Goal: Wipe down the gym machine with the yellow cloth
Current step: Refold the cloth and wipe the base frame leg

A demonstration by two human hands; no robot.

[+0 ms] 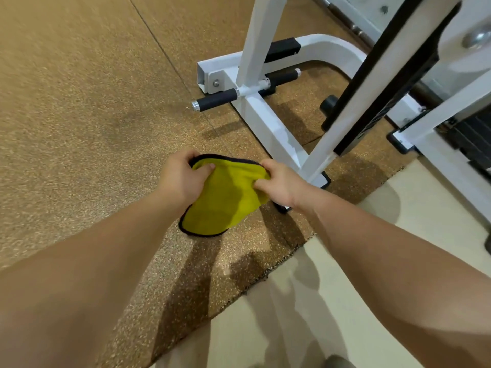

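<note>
Speckled rubber floor [79, 102], white gym machine [268, 123] standing beyond. Left hand [180, 179] and right hand [279, 181] are pinching the yellow cloth [225, 200], fingers curled, preparing it; wiping is likely next, reaching the frame.

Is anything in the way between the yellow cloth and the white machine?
Nothing visible is. The left hand and right hand hold the cloth up in the air, close to the machine. Only the floor mat shows under the gap between them.
</note>
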